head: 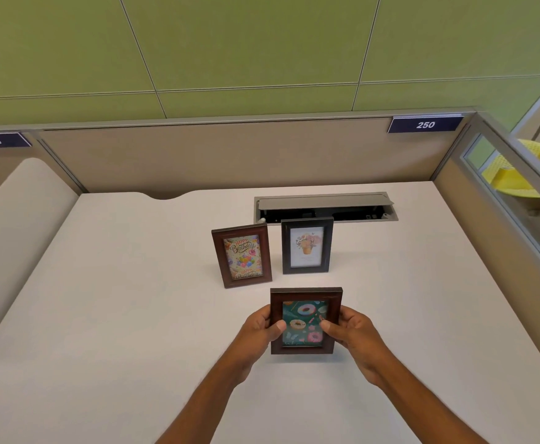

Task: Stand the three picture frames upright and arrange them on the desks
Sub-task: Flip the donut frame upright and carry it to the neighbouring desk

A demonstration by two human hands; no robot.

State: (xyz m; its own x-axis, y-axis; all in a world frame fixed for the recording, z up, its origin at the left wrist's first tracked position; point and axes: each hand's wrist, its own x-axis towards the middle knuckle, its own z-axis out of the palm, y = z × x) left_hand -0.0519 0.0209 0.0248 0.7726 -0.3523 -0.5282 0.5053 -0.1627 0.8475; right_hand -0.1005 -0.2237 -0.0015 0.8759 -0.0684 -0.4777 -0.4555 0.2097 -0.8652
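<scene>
A dark brown frame with a doughnut picture is held upright in front of me, over the white desk. My left hand grips its left side and my right hand grips its right side, thumbs on the glass. Behind it two frames stand upright on the desk: a brown one with a birthday card at the left, tilted slightly, and a black one with a flower picture at the right. Whether the held frame's bottom edge touches the desk is hidden from me.
An open cable tray is sunk into the desk just behind the standing frames. Beige partition walls close the back and right side, with number plates 249 and 250. A lower rounded divider borders the left. Yellow chairs show beyond the right partition.
</scene>
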